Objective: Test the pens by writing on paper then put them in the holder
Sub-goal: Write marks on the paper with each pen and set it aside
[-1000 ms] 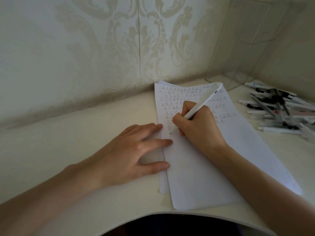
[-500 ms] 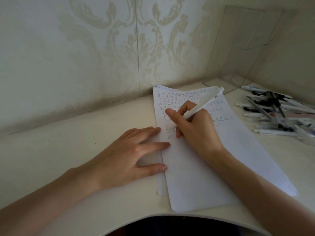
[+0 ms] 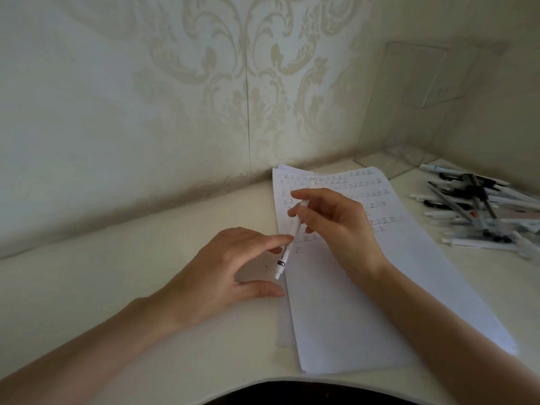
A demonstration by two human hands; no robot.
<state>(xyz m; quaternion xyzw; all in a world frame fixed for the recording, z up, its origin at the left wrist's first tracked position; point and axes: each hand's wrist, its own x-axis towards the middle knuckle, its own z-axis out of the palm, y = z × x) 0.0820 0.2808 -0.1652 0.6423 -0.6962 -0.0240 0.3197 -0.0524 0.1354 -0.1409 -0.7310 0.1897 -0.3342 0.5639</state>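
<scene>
Patterned wallpaper backs a pale table (image 3: 146, 273); near its far right corner the right hand (image 3: 344, 229) pinches a white pen (image 3: 287, 249) in its fingers over the paper (image 3: 365, 302), probably finished testing. The left hand (image 3: 222, 273) rests with loosely spread fingers at the sheet's left edge, likely steadying it. The clear holder (image 3: 409, 112) in that corner is barely discernible, and the pile of pens (image 3: 479, 211) is cut off at the right edge.

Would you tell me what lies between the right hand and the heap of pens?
Head view: the written-on paper beside the right hand, then a strip of bare desk before the heap of pens.
</scene>
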